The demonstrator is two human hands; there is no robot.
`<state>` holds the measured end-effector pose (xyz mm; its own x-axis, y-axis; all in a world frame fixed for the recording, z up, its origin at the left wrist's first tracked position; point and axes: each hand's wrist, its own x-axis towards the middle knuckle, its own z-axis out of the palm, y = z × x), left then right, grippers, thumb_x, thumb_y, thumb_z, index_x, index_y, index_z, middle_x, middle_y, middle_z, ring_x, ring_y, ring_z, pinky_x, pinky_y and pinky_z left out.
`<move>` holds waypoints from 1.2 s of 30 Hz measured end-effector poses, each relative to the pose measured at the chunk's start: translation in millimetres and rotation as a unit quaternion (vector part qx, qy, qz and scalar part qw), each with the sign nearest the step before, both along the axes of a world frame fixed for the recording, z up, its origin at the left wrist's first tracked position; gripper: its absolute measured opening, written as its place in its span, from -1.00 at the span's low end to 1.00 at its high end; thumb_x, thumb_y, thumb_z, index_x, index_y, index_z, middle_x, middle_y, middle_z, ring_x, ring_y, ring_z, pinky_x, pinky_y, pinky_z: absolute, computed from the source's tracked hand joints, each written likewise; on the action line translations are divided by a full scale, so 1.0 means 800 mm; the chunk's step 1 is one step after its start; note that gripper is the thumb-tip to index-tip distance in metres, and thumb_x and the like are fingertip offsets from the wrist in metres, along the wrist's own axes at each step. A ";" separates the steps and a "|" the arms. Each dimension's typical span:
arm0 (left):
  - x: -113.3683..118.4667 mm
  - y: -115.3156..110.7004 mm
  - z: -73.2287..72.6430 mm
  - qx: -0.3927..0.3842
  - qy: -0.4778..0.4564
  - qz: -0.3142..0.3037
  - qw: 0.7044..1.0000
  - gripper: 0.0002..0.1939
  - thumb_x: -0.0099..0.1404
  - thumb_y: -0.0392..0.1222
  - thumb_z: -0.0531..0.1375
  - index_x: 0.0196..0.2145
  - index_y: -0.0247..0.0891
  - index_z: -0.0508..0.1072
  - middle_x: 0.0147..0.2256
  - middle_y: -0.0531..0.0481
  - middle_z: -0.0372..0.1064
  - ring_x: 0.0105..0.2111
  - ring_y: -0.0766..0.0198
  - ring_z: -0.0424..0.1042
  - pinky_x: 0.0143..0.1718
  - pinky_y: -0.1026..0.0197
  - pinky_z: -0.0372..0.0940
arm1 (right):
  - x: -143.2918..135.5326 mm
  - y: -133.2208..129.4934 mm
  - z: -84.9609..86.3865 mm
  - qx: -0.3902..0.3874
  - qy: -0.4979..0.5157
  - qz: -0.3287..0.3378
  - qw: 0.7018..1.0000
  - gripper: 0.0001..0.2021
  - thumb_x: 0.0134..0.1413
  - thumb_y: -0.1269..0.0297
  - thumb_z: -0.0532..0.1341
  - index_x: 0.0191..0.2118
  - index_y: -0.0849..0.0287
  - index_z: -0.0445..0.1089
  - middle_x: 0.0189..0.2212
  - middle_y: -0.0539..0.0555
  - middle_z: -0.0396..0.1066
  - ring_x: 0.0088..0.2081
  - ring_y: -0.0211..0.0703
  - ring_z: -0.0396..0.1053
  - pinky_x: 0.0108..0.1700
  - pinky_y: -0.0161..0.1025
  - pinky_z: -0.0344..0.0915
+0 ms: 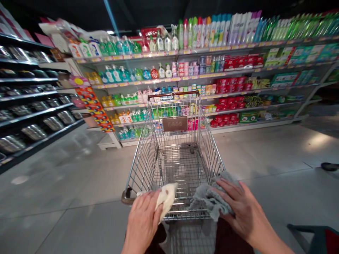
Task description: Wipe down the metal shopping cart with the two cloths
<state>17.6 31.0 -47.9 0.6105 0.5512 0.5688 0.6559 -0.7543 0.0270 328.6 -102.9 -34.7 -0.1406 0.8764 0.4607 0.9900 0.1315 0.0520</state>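
A metal wire shopping cart (180, 169) stands right in front of me, its basket holding no goods. At the near left of its rim, my left hand (144, 215) is closed on a cream cloth (168, 197). Part of that cloth sticks out past the thumb. My right hand (239, 204) grips a crumpled grey cloth (212, 199) against the near right corner of the cart. The fingers lie over the cloth, which hides the rim beneath. A brown sign plate (174, 124) hangs on the cart's far end, below the far bar (173, 94).
Beyond the cart, a long shelf unit (196, 76) carries bottles, spray cans and boxes. Shelves of metal pots (34, 132) run along the left. A dark green stool-like object (315, 234) is at the lower right, and a dark shoe (329, 166) shows at the right edge.
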 end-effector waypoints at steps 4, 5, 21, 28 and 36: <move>0.038 -0.022 0.005 -0.031 -0.004 0.025 0.999 -0.63 0.39 -0.17 0.04 0.12 -0.18 0.34 -0.08 -0.06 0.43 -0.06 0.11 0.33 0.11 -0.06 0.03 | -0.028 0.009 -0.002 0.012 0.042 -0.014 0.999 -0.48 0.08 0.12 0.23 0.19 -0.09 0.28 0.19 0.11 0.27 0.18 0.13 0.20 0.20 0.20 -0.01; 0.056 -0.031 0.007 -0.043 -0.010 0.017 0.999 -0.61 0.38 -0.17 0.04 0.13 -0.18 0.33 -0.07 -0.07 0.42 -0.06 0.11 0.33 0.11 -0.07 0.03 | -0.044 0.016 -0.001 0.015 0.060 -0.013 0.998 -0.49 0.05 0.16 0.24 0.17 -0.07 0.31 0.17 0.10 0.30 0.19 0.12 0.19 0.21 0.18 -0.01; 0.003 -0.003 0.004 -0.021 0.034 0.027 0.999 -0.66 0.40 -0.10 0.04 0.07 -0.22 0.34 -0.13 -0.08 0.43 -0.09 0.10 0.35 0.17 -0.12 -0.01 | 0.052 -0.033 0.022 0.181 0.168 -0.125 0.961 -0.72 0.21 0.20 0.09 -0.04 0.13 0.40 -0.13 0.13 0.47 -0.12 -0.05 0.44 -0.14 -0.16 0.37; 0.092 -0.044 0.013 -0.093 0.005 -0.009 0.996 -0.56 0.32 -0.22 0.10 0.15 -0.22 0.27 -0.11 -0.07 0.41 -0.08 0.12 0.33 0.21 -0.17 -0.04 | -0.046 0.031 0.011 0.058 0.126 -0.012 0.990 -0.61 0.08 0.19 0.21 0.06 -0.03 0.38 0.05 0.05 0.42 0.04 0.03 0.34 0.14 0.06 0.12; 0.096 -0.040 0.003 -0.076 0.004 -0.018 0.997 -0.53 0.31 -0.29 0.09 0.18 -0.24 0.24 -0.17 -0.04 0.40 -0.13 0.16 0.35 0.17 -0.08 0.03 | -0.069 0.044 0.020 -0.034 0.147 0.005 0.989 -0.49 0.02 0.34 0.24 0.14 -0.07 0.33 0.01 0.04 0.43 0.02 -0.03 0.32 0.15 -0.02 0.06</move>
<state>94.1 -0.6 -45.4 0.6356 0.6076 0.4763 0.6285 -0.7655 0.1379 273.4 -67.4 -18.6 -0.0171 0.9059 0.4231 0.9596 0.1337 -0.2475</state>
